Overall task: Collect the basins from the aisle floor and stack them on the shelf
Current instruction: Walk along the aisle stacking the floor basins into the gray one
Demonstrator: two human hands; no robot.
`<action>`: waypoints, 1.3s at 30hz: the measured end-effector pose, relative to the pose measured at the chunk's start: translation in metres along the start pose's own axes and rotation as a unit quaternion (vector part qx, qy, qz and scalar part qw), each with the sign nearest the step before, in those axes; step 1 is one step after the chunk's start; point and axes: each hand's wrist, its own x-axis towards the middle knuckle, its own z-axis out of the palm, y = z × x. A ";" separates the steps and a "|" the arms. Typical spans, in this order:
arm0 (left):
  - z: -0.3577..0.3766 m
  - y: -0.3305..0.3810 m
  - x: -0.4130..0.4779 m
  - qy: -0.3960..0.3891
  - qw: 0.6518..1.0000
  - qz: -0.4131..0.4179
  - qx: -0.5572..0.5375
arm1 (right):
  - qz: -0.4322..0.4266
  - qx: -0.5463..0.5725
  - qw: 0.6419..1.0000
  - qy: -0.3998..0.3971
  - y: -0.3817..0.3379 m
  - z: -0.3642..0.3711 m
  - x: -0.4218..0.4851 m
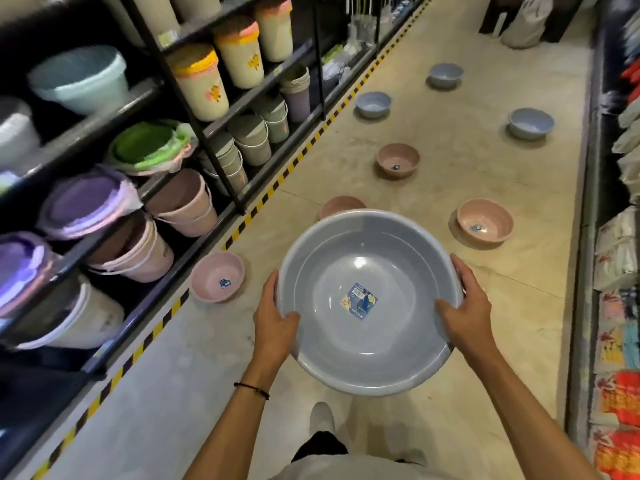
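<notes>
Two grips: grey basin is clasped at opposite rim edges by left grip, right grip.
Advice: basin is best kept level toward shelf, frame left.

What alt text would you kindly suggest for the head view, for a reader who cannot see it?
A person's left hand and right hand grip opposite sides of a grey basin above a shop aisle floor. Four pink basins and three blue basins sit scattered on the floor ahead, beside shelves of buckets on the left.
</notes>
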 end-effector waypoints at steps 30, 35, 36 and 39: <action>-0.202 -0.030 0.210 0.256 0.952 -0.167 -0.028 | 0.022 -0.054 0.959 -0.276 -0.090 0.377 0.193; -0.218 -0.028 0.261 0.310 0.928 -0.203 -0.028 | 0.017 -0.077 0.936 -0.342 -0.118 0.442 0.251; -0.221 -0.028 0.271 0.317 0.925 -0.207 -0.030 | 0.014 -0.084 0.932 -0.351 -0.124 0.455 0.261; -0.232 -0.031 0.296 0.324 0.919 -0.219 -0.043 | -0.007 -0.103 0.924 -0.369 -0.140 0.492 0.283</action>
